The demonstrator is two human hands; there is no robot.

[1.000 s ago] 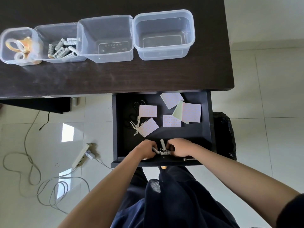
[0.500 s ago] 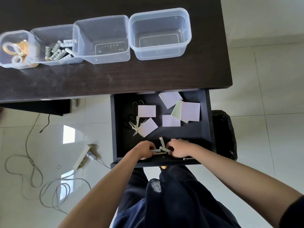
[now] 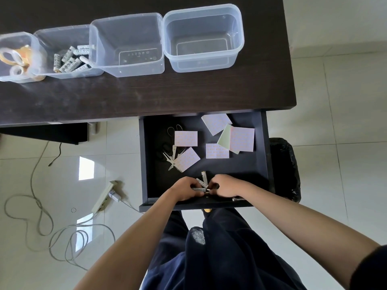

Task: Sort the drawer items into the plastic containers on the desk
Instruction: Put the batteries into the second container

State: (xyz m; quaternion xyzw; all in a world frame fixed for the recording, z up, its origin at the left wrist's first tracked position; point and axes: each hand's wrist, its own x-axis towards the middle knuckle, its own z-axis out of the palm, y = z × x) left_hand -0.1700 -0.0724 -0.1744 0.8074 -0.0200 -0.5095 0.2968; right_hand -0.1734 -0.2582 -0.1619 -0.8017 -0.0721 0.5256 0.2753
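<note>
Gathering the last batteries at the drawer's front edge

Both hands have drawn closer together since a second ago: the left hand (image 3: 184, 188) and right hand (image 3: 225, 186) curl round the loose batteries (image 3: 202, 183) just inside the drawer (image 3: 262, 155) front, pinching them into a bundle. Judging by this, they go next to the battery container (image 3: 62, 38).

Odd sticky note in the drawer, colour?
Pale green sticky note, tucked under a pink one; head view.
</note>
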